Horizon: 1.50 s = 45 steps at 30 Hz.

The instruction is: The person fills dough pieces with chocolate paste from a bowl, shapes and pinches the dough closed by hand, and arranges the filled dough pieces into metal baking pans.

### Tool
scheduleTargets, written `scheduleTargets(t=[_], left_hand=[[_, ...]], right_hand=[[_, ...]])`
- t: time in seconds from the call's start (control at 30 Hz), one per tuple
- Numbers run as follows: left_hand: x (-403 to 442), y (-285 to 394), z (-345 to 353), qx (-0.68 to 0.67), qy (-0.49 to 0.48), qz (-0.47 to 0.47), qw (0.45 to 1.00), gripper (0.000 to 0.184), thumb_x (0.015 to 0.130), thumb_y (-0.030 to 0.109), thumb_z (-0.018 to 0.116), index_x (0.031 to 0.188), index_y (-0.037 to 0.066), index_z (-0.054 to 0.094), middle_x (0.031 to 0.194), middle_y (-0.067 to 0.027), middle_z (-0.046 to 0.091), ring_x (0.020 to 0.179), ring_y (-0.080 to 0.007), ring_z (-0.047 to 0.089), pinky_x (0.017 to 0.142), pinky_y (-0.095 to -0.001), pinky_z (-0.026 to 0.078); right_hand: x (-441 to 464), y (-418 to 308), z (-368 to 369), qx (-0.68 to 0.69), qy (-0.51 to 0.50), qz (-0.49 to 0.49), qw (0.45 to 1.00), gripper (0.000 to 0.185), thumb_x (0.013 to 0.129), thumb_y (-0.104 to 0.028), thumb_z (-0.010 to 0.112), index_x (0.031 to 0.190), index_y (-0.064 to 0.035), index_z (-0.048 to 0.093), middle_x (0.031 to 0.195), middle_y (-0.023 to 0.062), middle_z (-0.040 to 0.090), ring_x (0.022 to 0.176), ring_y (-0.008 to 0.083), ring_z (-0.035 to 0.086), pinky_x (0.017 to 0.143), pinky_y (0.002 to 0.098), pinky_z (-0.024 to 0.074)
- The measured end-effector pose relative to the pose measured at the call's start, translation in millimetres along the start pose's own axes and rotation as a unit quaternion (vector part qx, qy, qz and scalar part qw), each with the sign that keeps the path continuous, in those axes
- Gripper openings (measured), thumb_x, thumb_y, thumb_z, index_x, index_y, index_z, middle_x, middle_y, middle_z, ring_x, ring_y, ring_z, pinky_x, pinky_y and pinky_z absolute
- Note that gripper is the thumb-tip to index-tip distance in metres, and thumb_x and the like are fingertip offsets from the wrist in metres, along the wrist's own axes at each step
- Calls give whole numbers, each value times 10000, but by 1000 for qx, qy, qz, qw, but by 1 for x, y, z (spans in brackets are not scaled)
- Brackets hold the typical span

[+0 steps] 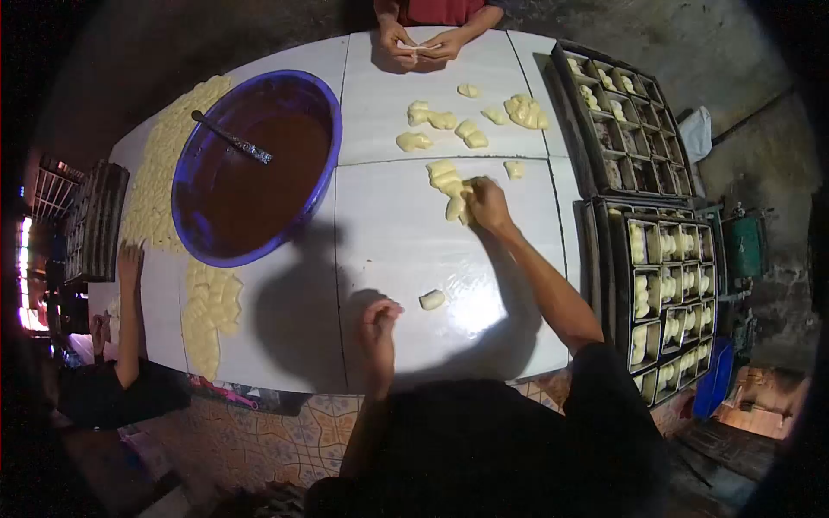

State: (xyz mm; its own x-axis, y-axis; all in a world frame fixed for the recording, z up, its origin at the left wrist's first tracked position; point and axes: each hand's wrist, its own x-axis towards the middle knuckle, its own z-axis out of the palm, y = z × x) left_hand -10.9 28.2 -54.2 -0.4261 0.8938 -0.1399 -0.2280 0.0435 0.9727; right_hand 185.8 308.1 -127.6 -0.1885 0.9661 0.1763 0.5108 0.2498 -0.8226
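Pale dough pieces (444, 177) lie joined in a short row on the white tiled table (406, 250). My right hand (485, 205) is at the right side of this row, its fingers closed on a dough piece at the edge. A single small dough piece (432, 300) lies nearer to me, between my two hands. To its left, my left hand (380, 321) is raised above the table with its fingers curled and apart, holding nothing that I can see. Another small piece (514, 169) lies beyond my right hand.
A blue basin (338, 129) of brown filling holds a spatula (233, 138). Much dough (160, 173) covers the left side. Divided trays (630, 121) (669, 293) stand at the right. One person's hands (420, 50) work dough opposite; another person's hand (129, 263) is at the left.
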Motion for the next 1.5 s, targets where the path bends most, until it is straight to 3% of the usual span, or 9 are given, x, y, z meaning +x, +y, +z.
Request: scheduleTargets(t=[0.1, 0.37, 0.57, 0.77, 0.83, 0.97, 1.1, 1.23, 1.5], left_hand=[[-6, 10, 12, 42, -36, 19, 998, 115, 908, -17, 536, 1010, -12, 589, 920, -65, 609, 901, -143, 598, 860, -270, 465], [-25, 2, 20, -14, -109, -69, 992, 136, 900, -21, 558, 1031, -35, 590, 916, -76, 628, 917, -154, 611, 865, -277, 479], [-49, 29, 78, 241, -289, 122, 918, 810, 790, 163, 743, 1442, 51, 276, 1327, -194, 481, 1204, -302, 501, 1028, -419, 392], [-47, 25, 22, 245, -279, -44, 928, 137, 912, 65, 575, 959, -63, 587, 688, -89, 613, 562, -150, 585, 524, -289, 475], [-45, -2, -14, 68, -185, -64, 978, 308, 962, 162, 527, 1138, -90, 532, 814, -195, 627, 731, -247, 641, 648, -346, 540], [-47, 31, -10, -196, -150, -185, 951, 705, 959, 560, 354, 1420, 33, 277, 1343, -259, 398, 1185, -352, 510, 968, -501, 433], [-48, 32, -9, -183, -208, -197, 940, 719, 981, 388, 459, 1510, 133, 44, 1449, -186, 310, 1279, -308, 407, 1020, -431, 404], [-51, 53, -10, 118, -104, 97, 983, 628, 865, 96, 662, 1419, 17, 375, 1333, -161, 494, 1145, -208, 525, 979, -323, 417], [-52, 35, 7, -6, 29, 69, 997, 206, 856, 27, 670, 1052, -38, 656, 1008, -113, 664, 951, -142, 604, 848, -266, 490]], right_hand=[[-24, -20, -16, 130, 94, 31, 986, 146, 824, -106, 648, 900, 12, 609, 819, 80, 627, 762, 138, 577, 721, 292, 477], [-157, -66, -127, 125, 365, -19, 922, 102, 893, -36, 604, 982, 14, 600, 981, 95, 596, 914, 180, 584, 813, 313, 490], [-226, -164, -98, 218, 6, 61, 974, 119, 839, -30, 639, 951, 11, 649, 916, 105, 636, 857, 166, 610, 771, 276, 478], [-227, -153, -112, 200, 371, 76, 904, 119, 904, -42, 567, 966, 15, 650, 968, 101, 648, 853, 150, 596, 752, 282, 498], [-222, -129, -111, 126, 346, 30, 929, 171, 907, -61, 584, 1034, 45, 630, 976, 108, 656, 892, 193, 606, 775, 282, 483], [-246, -158, -59, 61, -95, -78, 991, 325, 812, -110, 640, 1126, -24, 633, 1165, 174, 594, 1095, 348, 567, 939, 392, 441], [-241, -198, -13, 104, -159, -72, 979, 304, 851, -78, 630, 1152, -32, 630, 1173, 156, 558, 1068, 314, 575, 891, 375, 495], [-219, -227, -15, 271, -95, 2, 958, 309, 869, -81, 635, 1163, 14, 620, 1171, 101, 490, 948, 152, 571, 752, 276, 499], [-209, -208, 16, 252, -96, -9, 963, 193, 942, -119, 545, 1048, 11, 641, 1035, 106, 549, 946, 162, 562, 760, 277, 461]])
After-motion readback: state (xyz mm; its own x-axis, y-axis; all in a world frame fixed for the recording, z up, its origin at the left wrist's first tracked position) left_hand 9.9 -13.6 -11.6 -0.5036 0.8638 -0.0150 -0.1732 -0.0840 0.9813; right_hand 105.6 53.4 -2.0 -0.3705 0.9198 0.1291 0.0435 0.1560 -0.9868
